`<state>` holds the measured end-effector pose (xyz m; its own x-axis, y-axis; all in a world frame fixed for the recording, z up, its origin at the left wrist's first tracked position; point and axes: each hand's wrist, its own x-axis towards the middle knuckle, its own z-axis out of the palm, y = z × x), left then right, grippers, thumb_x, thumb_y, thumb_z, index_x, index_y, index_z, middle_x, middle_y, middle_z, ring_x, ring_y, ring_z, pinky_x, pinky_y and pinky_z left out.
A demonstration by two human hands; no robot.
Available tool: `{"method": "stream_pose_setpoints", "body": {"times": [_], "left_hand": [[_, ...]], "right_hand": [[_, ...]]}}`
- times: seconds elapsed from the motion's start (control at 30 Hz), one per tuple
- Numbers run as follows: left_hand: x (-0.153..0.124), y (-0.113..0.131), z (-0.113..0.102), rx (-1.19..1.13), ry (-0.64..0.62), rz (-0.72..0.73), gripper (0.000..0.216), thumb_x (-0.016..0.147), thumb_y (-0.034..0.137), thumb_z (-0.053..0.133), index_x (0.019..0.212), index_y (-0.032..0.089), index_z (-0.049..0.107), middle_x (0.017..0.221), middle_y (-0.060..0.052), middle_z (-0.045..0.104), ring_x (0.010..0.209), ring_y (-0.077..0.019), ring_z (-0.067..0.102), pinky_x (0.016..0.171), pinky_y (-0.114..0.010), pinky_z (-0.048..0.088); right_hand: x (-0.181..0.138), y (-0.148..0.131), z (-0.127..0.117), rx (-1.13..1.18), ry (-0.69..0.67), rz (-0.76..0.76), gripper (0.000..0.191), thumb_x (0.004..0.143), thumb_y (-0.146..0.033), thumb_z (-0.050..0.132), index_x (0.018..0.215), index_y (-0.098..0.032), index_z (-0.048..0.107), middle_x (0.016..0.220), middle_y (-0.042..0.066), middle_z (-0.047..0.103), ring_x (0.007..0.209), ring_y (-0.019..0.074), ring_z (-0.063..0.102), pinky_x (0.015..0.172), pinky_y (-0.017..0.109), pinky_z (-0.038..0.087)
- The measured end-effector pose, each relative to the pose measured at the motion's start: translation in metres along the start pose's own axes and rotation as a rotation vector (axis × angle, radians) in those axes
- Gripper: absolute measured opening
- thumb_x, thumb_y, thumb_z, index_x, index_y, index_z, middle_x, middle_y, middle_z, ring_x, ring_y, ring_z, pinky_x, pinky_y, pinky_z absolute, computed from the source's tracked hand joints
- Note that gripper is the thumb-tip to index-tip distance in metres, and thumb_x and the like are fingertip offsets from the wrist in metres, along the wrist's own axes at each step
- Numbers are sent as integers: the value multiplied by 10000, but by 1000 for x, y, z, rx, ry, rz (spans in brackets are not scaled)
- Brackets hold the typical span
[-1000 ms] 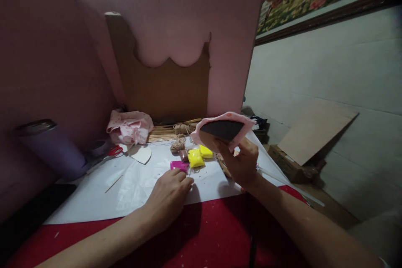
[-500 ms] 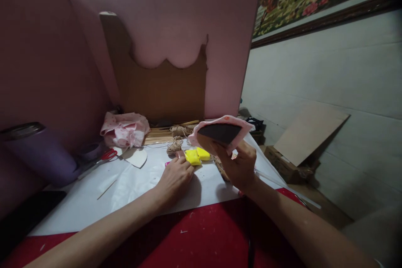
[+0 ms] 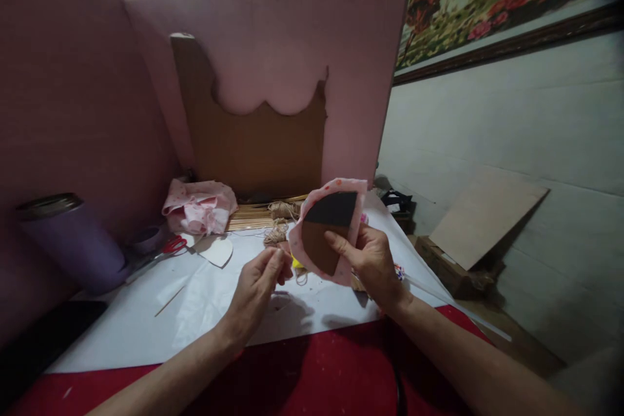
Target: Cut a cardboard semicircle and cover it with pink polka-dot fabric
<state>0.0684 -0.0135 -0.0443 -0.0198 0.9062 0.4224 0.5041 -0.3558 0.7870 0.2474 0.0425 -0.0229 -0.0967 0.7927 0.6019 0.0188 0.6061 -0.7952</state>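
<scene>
My right hand (image 3: 371, 261) grips a heart-shaped cardboard piece (image 3: 325, 229) wrapped in pink dotted fabric, held upright above the white paper (image 3: 205, 299). My left hand (image 3: 257, 286) is raised just left of it, fingers pinched together on something small that I cannot make out. Behind the heart a bit of yellow clay packet (image 3: 296, 263) shows. A tangle of twine (image 3: 277, 232) lies just beyond my left hand.
A bundle of pink fabric (image 3: 201, 205), bamboo sticks (image 3: 248, 213), red-handled scissors (image 3: 163, 251), a white heart cutout (image 3: 217, 250) and a purple tumbler (image 3: 68, 240) lie at the left. Pink boards (image 3: 273, 45) wall the back. A red cloth (image 3: 316, 370) covers the near table.
My left hand lifted off the paper near the clay packets and pinched shut beside the heart. My right hand tilted the fabric-covered heart upright and lowered it toward the left hand.
</scene>
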Motion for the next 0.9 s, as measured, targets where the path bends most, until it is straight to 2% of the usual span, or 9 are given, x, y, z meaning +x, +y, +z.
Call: {"method": "stream_pose_setpoints", "body": {"times": [0.07, 0.13, 0.27, 0.4, 0.5, 0.57, 0.7, 0.9], "left_hand": [[-1, 2, -5, -135, 33, -40, 414, 932, 397, 229, 870, 158, 561, 720, -41, 586, 620, -143, 522, 559, -270, 426], [-2, 1, -9, -318, 19, -92, 450, 925, 433, 244, 943, 146, 591, 807, -72, 634, 682, -159, 551, 592, -281, 427], [-5, -3, -13, -645, -3, -203, 332, 839, 418, 513, 1001, 155, 633, 901, -71, 680, 740, -161, 569, 662, -279, 421], [-9, 0, -12, -732, -71, -224, 272, 757, 330, 647, 976, 170, 645, 893, -55, 683, 791, -182, 588, 732, -303, 446], [-11, 2, -12, -777, -54, -261, 157, 789, 305, 617, 799, 156, 667, 714, -10, 653, 671, -127, 552, 659, -240, 428], [-11, 1, -13, -776, -18, -278, 216, 816, 319, 581, 709, 149, 659, 626, 7, 615, 596, -104, 510, 603, -220, 411], [-12, -2, -13, -775, -30, -278, 253, 841, 347, 540, 780, 144, 679, 636, -6, 626, 599, -117, 522, 609, -247, 430], [-14, -1, -12, -730, -98, -204, 184, 763, 282, 645, 903, 168, 678, 773, -33, 687, 743, -178, 596, 714, -317, 472]], "right_hand": [[-2, -1, 2, 96, -78, 112, 226, 719, -344, 689, 819, -141, 695, 761, 43, 712, 648, 157, 622, 592, 277, 511], [-4, 0, 3, 122, -130, 156, 227, 704, -347, 702, 810, -146, 701, 766, 43, 713, 648, 154, 624, 594, 274, 511], [-8, 2, 5, 104, -259, 193, 219, 712, -344, 689, 801, -145, 703, 764, 53, 713, 663, 173, 640, 588, 284, 521], [-12, 3, 9, 93, -337, 185, 208, 694, -298, 700, 848, -157, 694, 795, 46, 715, 692, 180, 650, 622, 290, 529], [-13, 5, 10, 88, -330, 159, 179, 687, -274, 699, 825, -161, 693, 768, 34, 705, 666, 167, 641, 592, 275, 523], [-13, 8, 10, 94, -333, 147, 167, 694, -277, 693, 816, -162, 697, 778, 37, 705, 677, 168, 641, 602, 284, 526], [-12, 10, 10, 69, -324, 159, 177, 688, -290, 705, 805, -157, 699, 776, 48, 704, 677, 173, 644, 606, 298, 536], [-15, 1, 12, 46, -370, 93, 146, 690, -249, 703, 814, -173, 702, 740, 14, 700, 647, 162, 638, 572, 266, 534]]}}
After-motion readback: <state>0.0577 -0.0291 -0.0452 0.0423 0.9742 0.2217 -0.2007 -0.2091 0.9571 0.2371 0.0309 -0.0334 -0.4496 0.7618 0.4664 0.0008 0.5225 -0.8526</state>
